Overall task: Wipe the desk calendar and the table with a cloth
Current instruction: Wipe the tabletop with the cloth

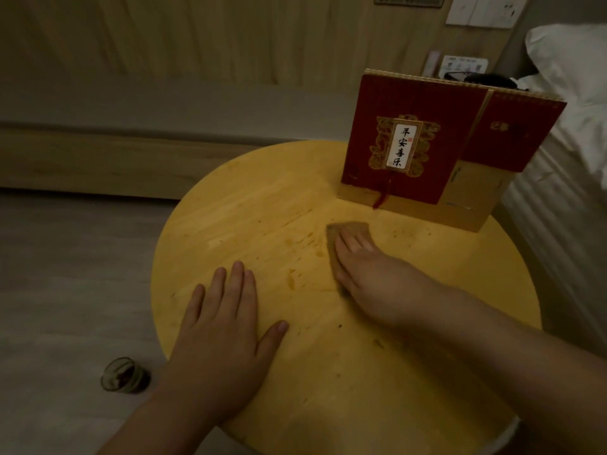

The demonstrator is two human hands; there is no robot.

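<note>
A round yellow wooden table (262,205) fills the middle of the head view, with smudges and dark specks on its top. A red and gold desk calendar (423,142) stands upright at the table's far right. My right hand (371,277) presses flat on a small brownish cloth (348,228) just in front of the calendar; most of the cloth is hidden under the fingers. My left hand (223,320) lies palm down on the near left of the table, fingers spread, holding nothing.
A small dark jar (124,376) stands on the floor left of the table. A bed with white bedding (571,152) runs along the right edge. A wood-panelled wall with a socket plate (486,11) is behind.
</note>
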